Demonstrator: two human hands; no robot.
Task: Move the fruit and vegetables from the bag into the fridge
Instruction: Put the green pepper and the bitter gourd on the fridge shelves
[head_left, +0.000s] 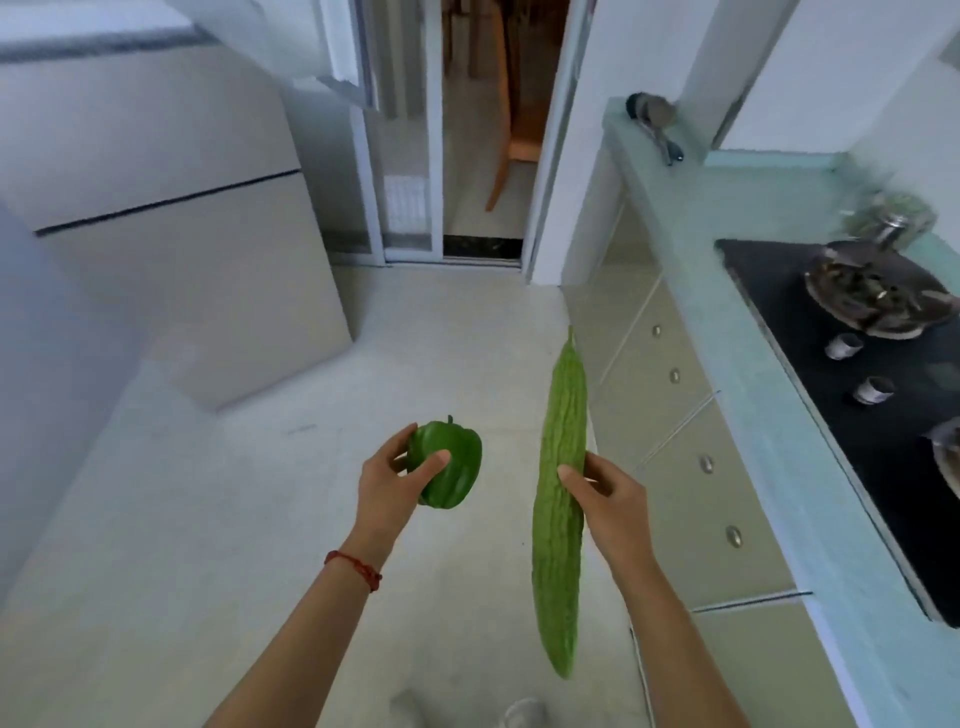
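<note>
While pale floor (270, 519) fills the frame's centre, the left hand (387, 488) grips a green pepper (452, 462), the right hand (608, 499) a bitter gourd (561, 499); fridge (171, 208) upper left is blurred, bench (727, 291) right.

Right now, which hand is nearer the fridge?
Left. The left hand, holding the pepper, is on the fridge's side of the floor. The right hand, gripping the gourd, is farther off, beside the counter.

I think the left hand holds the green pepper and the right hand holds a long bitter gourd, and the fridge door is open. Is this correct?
Not quite. In the head view the fridge doors look closed. The rest is correct: the left hand holds the green pepper, the right hand the bitter gourd.
</note>
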